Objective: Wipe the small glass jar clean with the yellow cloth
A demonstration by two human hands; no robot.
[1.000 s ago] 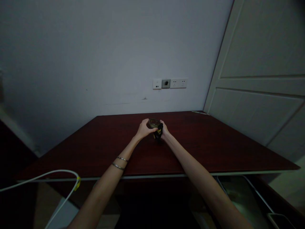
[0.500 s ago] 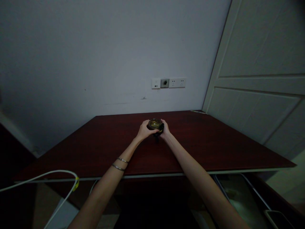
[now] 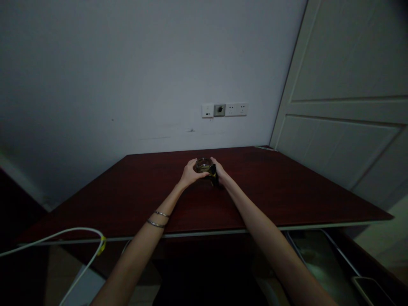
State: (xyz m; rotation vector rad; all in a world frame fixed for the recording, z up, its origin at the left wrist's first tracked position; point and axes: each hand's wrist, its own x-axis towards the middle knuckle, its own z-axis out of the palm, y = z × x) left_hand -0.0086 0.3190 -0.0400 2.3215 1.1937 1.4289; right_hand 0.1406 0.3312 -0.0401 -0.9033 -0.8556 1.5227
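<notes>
Left hand (image 3: pixel 189 174): gripping glass vessel (image 3: pixel 203 165), left side. Right hand (image 3: pixel 219 170): closed on its right side, beside a black-and-yellow piece (image 3: pixel 213 171). Location: middle of the counter (image 3: pixel 153 187), contact unclear. Handling, presumed: stiff, slick, breakable, fairly light; hold opposite walls below rim.

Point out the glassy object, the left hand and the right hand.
Glassy object (image 3: pixel 203 167): head view, on its upper part.
Left hand (image 3: pixel 190 173): head view, on its back.
Right hand (image 3: pixel 220 171): head view, on its visible middle.
</notes>
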